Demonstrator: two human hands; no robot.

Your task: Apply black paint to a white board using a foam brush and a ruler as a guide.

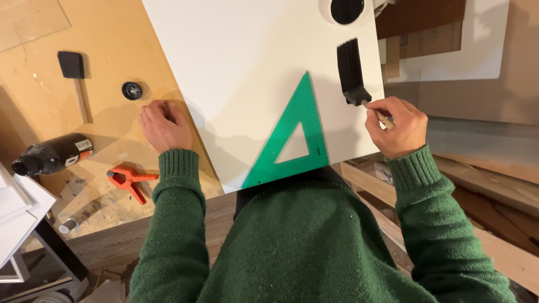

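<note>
One foam brush, right of frame centre on the white board, its long axis running up-frame from the right hand, which pinches its handle; left hand rests curled and empty on the bench.

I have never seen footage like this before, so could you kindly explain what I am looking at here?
There is one picture, taken by a camera on a person's head, looking down at their own arms in green sleeves. The right hand holds in its grip a foam brush that has laid a black stripe on a white board. A green set square lies on that board. The left hand rests on the wooden bench, holding nothing. Nearby lie a black bottle on its side, an orange clamp, a small black cap and a second foam brush.
</note>
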